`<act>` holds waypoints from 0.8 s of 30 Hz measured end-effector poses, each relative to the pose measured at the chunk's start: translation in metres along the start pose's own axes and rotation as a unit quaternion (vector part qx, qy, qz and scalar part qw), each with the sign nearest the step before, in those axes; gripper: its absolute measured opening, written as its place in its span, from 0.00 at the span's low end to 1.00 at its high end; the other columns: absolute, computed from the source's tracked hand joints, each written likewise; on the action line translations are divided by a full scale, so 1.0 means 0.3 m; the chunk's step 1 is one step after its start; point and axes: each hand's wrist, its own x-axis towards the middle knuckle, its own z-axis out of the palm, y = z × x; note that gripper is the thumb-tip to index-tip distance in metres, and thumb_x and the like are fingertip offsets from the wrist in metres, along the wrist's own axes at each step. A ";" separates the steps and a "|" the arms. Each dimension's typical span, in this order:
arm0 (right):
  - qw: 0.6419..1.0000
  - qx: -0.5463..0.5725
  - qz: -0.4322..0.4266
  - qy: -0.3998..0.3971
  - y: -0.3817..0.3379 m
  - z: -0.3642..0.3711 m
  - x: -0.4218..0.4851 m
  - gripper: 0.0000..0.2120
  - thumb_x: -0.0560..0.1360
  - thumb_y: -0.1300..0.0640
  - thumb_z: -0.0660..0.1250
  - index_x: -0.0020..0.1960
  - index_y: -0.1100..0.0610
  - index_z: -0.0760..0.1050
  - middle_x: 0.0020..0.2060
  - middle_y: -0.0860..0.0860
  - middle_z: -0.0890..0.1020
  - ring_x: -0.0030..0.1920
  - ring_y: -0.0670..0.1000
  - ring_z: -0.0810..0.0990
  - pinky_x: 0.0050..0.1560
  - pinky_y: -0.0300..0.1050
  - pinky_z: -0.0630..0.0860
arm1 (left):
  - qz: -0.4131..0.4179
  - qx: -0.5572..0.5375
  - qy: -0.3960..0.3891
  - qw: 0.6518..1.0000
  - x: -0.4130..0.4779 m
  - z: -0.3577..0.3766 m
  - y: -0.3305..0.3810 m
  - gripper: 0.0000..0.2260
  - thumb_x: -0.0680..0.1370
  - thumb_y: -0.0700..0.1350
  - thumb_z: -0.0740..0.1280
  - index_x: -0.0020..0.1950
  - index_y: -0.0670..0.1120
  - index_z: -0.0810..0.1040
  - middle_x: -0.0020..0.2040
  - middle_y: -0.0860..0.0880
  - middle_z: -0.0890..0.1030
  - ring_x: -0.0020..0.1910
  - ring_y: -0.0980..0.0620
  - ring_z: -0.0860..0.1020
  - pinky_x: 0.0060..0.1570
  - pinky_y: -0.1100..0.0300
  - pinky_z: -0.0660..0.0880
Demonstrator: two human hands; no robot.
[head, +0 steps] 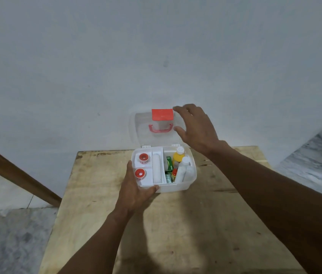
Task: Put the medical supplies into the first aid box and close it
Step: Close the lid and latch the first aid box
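- The first aid box is sitting open near the far edge of a wooden table, close to a pale wall.
- Its clear lid is standing upright behind the box, with a red latch at its top and a red handle showing through below the latch.
- The left hand is gripping the box's front-left corner, with the thumb lying along the left wall and the fingers curling against the front.
- The right hand is holding the lid's upper right part, with the fingers reaching over the top edge just beside the latch and the thumb coming in lower at the front.
- A white tray is filling the left half of the box and carrying two red-and-white tape rolls, one behind the other, with a white bandage roll lying in the long slot beside them.
- In the right half, a yellow bottle with a white cap is standing at the back, a white bottle is leaning in front of it, and a green carton and a small red-capped bottle are standing between the bottles and the tray.
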 end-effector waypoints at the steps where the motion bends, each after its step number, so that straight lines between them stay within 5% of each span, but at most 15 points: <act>1: 1.000 -0.020 -0.019 0.001 -0.011 0.005 0.026 0.26 0.76 0.54 0.70 0.72 0.53 0.68 0.66 0.56 0.74 0.63 0.59 0.74 0.61 0.55 0.72 | 0.006 -0.001 -0.001 1.000 0.001 0.004 0.002 0.34 0.67 0.43 0.80 0.63 0.60 0.63 0.58 0.63 0.73 0.57 0.70 0.73 0.47 0.78 0.72; 5: 0.993 -0.102 -0.061 -0.011 -0.017 0.053 0.088 0.24 0.74 0.55 0.70 0.69 0.52 0.71 0.61 0.56 0.77 0.57 0.60 0.77 0.53 0.55 0.73 | 0.006 -0.010 -0.008 1.000 0.006 0.008 -0.004 0.36 0.67 0.45 0.80 0.67 0.55 0.63 0.61 0.61 0.73 0.60 0.68 0.73 0.50 0.77 0.72; 10: 0.995 -0.051 -0.071 0.052 -0.014 0.072 0.097 0.15 0.79 0.48 0.63 0.61 0.53 0.79 0.52 0.55 0.80 0.52 0.58 0.78 0.49 0.55 0.77 | -0.022 0.002 -0.007 1.000 0.008 0.008 -0.024 0.39 0.66 0.53 0.79 0.71 0.52 0.62 0.62 0.61 0.74 0.61 0.63 0.75 0.51 0.75 0.73; 17: 0.996 0.027 -0.082 0.027 -0.026 0.028 -0.001 0.12 0.79 0.50 0.64 0.56 0.55 0.80 0.51 0.53 0.81 0.51 0.55 0.78 0.51 0.52 0.76 | -0.028 0.004 0.007 1.000 0.006 0.015 -0.033 0.39 0.67 0.48 0.80 0.71 0.52 0.63 0.61 0.63 0.73 0.60 0.67 0.74 0.48 0.77 0.73; 24: 0.990 -0.013 -0.133 0.039 -0.087 0.089 -0.244 0.06 0.76 0.60 0.64 0.42 0.58 0.78 0.37 0.54 0.81 0.37 0.57 0.76 0.36 0.52 0.75 | -0.051 0.021 0.013 0.998 -0.003 0.004 -0.039 0.37 0.65 0.44 0.81 0.66 0.53 0.63 0.55 0.58 0.76 0.48 0.65 0.77 0.40 0.80 0.71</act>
